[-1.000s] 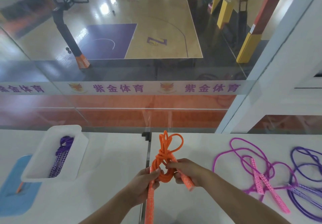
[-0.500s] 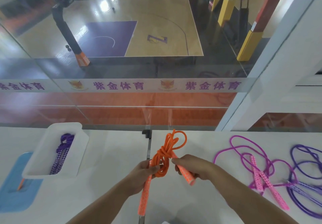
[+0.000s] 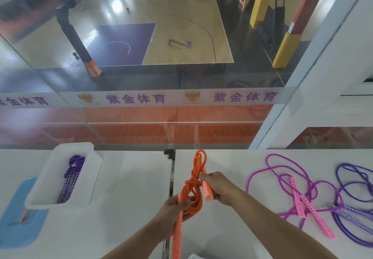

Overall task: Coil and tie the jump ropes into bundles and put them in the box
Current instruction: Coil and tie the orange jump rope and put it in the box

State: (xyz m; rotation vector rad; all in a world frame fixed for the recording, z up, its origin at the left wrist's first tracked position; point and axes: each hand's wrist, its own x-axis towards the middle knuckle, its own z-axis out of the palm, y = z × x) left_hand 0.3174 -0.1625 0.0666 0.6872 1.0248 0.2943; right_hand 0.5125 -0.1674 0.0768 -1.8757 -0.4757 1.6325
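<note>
An orange jump rope [image 3: 194, 186] is coiled and knotted in front of me over the white table [image 3: 129, 208]. My left hand [image 3: 173, 211] grips one orange handle and the lower loops. My right hand [image 3: 219, 188] holds the other orange handle close to the knot. A white box [image 3: 90, 178] stands at the left with a tied purple rope bundle [image 3: 70, 178] inside. A loose pink rope [image 3: 292, 190] and a loose purple rope [image 3: 355, 202] lie uncoiled on the table at the right.
A blue mat [image 3: 14, 218] lies under the box at the far left, with a small orange item on it. A glass wall [image 3: 181, 117] rises along the table's far edge. A seam [image 3: 170, 178] divides the two table tops.
My hands have drawn apart, the left one down toward me and the right one up, and the orange knot has tightened. The coil's top loop has stretched longer and narrower.
</note>
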